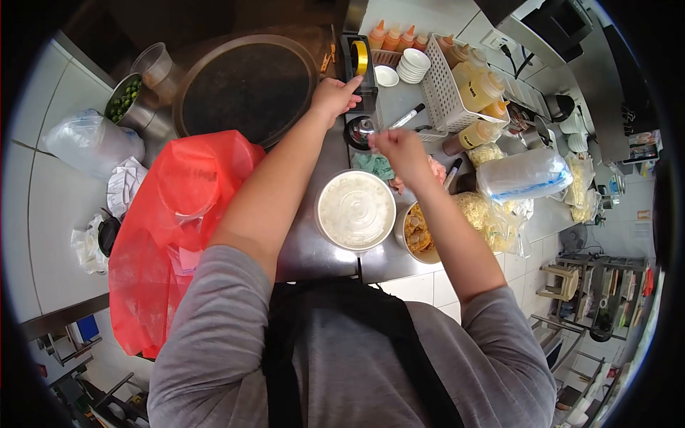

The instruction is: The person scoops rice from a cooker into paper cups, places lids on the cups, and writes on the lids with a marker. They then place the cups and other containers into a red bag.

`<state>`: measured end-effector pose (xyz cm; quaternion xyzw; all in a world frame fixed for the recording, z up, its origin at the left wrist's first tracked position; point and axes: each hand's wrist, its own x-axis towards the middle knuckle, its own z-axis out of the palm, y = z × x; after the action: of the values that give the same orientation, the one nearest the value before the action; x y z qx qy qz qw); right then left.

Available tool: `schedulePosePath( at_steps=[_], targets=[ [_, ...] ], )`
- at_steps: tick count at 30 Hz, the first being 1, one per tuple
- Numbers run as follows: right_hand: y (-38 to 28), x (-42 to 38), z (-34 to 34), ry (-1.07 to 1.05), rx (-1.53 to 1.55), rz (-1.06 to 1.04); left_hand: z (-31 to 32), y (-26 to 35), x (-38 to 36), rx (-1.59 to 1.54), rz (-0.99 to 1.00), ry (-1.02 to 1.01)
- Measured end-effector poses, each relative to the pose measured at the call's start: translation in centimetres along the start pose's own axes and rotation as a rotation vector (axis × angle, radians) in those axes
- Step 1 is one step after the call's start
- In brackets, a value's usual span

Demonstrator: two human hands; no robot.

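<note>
My left hand [337, 98] reaches to a black tape dispenser [366, 93] that carries a roll of yellow tape [359, 58]. Its index finger points at the lower edge of the roll, and the other fingers are loosely curled. Just right of a small round black and silver object [359, 131], my right hand [402, 151] is closed, fingertips pinched together; whatever lies between them is too small to make out. Below both hands stands a round container with a whitish lid [356, 210]. A bowl of orange-brown food [419, 232] is partly under my right forearm.
A large round dark pan [246, 87] and a red plastic bag [182, 214] lie at the left. Beyond my right hand are a white basket of sauce bottles [457, 93], a marker [407, 116], stacked small white dishes [412, 65] and bagged noodles [489, 217].
</note>
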<state>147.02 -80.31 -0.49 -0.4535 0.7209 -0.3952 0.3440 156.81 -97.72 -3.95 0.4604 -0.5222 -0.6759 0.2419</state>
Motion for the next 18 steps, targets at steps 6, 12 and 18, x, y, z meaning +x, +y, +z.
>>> schedulePosePath(
  at_steps=[6, 12, 18],
  targets=[
    [2.6, -2.3, -0.6, -0.028, 0.175, 0.154, 1.4, -2.2, 3.8, 0.118, 0.065, 0.010],
    [1.7, -2.3, -1.3, -0.114, 0.197, 0.204, 1.7, -1.7, 2.7, 0.075, 0.040, 0.009],
    [2.5, -2.8, -0.8, -0.114, 0.183, 0.184, 1.6, -2.3, 3.1, 0.048, -0.003, -0.016]
  ],
)
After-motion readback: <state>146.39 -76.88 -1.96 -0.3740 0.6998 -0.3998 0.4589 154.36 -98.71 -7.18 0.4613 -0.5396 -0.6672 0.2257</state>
